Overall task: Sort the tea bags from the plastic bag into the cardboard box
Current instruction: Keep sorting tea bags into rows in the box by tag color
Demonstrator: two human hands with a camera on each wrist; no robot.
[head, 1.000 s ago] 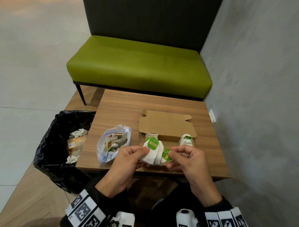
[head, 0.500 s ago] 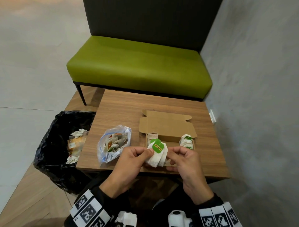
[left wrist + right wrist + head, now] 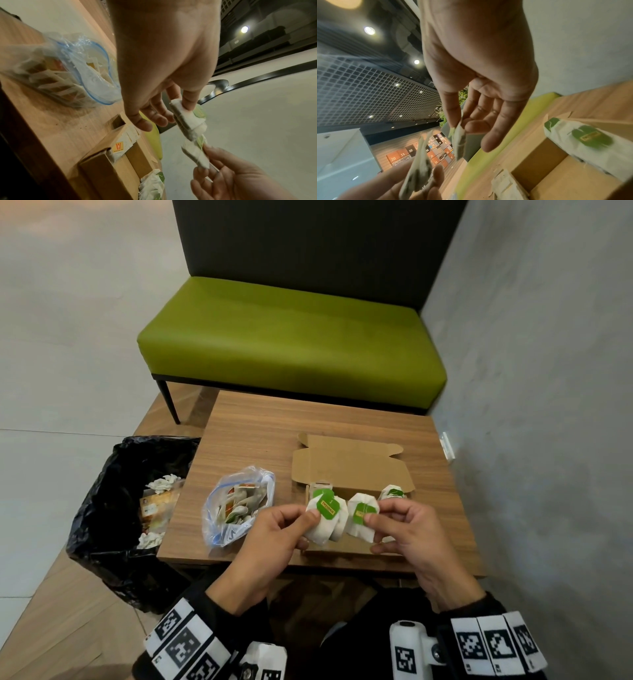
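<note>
while the left hand [image 3: 274, 537] pinches 2 tea bags [image 3: 325, 518], the right hand [image 3: 409, 530] pinches 1 tea bag [image 3: 361, 520].

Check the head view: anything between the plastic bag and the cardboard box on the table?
Only bare table between plastic bag and cardboard box; nearer the camera the left hand, holding tea bags, overlaps that gap.

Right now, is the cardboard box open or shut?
Open. The cardboard box has its lid flap folded back toward the bench, and tea bags show inside its compartments.
</note>
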